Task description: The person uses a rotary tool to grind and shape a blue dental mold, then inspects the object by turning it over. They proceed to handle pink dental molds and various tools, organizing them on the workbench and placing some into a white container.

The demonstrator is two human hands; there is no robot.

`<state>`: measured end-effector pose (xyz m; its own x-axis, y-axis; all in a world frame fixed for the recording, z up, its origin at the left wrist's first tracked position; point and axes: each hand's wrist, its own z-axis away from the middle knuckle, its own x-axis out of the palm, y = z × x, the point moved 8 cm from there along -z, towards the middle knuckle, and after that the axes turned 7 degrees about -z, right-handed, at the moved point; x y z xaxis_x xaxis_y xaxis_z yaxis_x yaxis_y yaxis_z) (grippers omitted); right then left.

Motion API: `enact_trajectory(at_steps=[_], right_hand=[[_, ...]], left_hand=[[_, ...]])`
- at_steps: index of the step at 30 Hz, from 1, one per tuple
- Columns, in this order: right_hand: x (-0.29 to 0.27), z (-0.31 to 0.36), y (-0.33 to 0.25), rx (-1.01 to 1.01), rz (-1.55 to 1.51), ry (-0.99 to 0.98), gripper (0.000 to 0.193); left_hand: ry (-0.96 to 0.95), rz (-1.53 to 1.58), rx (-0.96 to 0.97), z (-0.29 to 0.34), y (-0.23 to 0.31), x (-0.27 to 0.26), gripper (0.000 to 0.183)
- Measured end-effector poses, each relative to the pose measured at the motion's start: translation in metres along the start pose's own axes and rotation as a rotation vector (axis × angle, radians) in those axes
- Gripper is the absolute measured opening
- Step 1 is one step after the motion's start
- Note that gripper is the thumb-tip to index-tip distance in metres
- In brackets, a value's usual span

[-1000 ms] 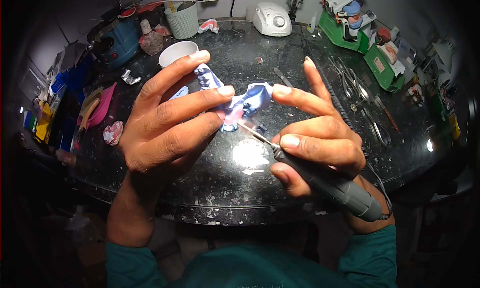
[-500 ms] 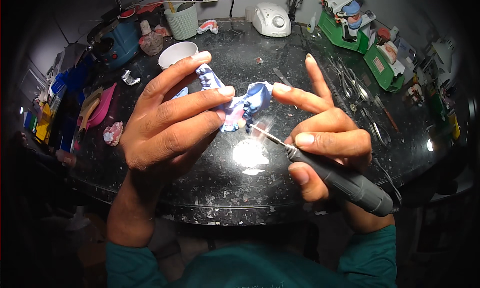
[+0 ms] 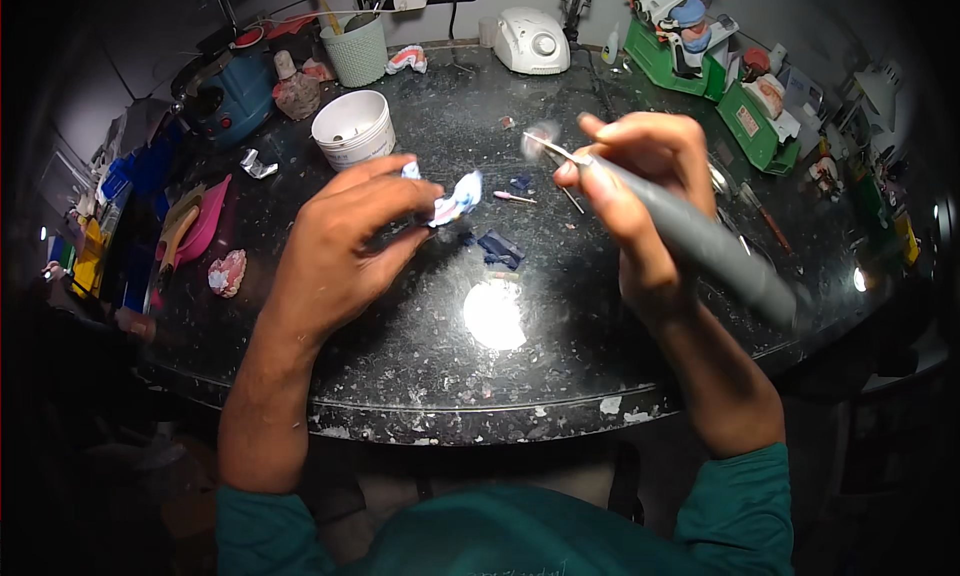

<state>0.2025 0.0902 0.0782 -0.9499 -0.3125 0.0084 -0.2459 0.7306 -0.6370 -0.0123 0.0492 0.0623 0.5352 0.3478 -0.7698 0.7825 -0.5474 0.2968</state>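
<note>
My left hand (image 3: 350, 241) is closed around a small blue-and-white dental piece (image 3: 460, 198) with a little pink on it; the fingers hide much of it. In my right hand (image 3: 650, 206) a dark grey rotary handpiece (image 3: 705, 236) is gripped, its thin metal shank pointing up and left. A blurred round disc (image 3: 540, 141) sits at the shank's tip, apart from the dental piece. Beyond my left fingers stands a white tub (image 3: 355, 136) with small bits inside. Dark blue scraps (image 3: 500, 248) and a small bur (image 3: 515, 197) lie on the black table between my hands.
A white control unit (image 3: 532, 41) stands at the back, near a pale woven cup (image 3: 355, 54) of tools. Green boxes (image 3: 755, 134) with dental models are at the back right. A pink dustpan (image 3: 205, 216) and a pink-white cast (image 3: 227, 271) lie left.
The disc has come away from the dental piece as my right hand rose with the handpiece. My left hand has lowered and turned the piece, covering more of it. Blue scraps now show on the table.
</note>
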Motion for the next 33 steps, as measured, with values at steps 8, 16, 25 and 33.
enact_trajectory(at_steps=[8, 16, 25, 33], right_hand=[[-0.031, 0.004, 0.072, 0.756, -0.357, 0.119, 0.025], [0.030, 0.046, 0.052, 1.147, -0.696, -0.342, 0.032], [0.034, 0.050, 0.011, 1.057, -0.987, -0.810, 0.089], [0.040, 0.024, 0.027, 0.684, -0.637, -0.604, 0.053]], left_hand=[[-0.318, -0.016, -0.315, 0.007, -0.040, 0.034, 0.026], [0.203, 0.052, 0.112, -0.013, 0.041, 0.012, 0.083], [-0.051, 0.606, -0.006, -0.018, 0.058, 0.066, 0.030], [-0.524, 1.617, -0.590, 0.000, 0.086, 0.115, 0.034]])
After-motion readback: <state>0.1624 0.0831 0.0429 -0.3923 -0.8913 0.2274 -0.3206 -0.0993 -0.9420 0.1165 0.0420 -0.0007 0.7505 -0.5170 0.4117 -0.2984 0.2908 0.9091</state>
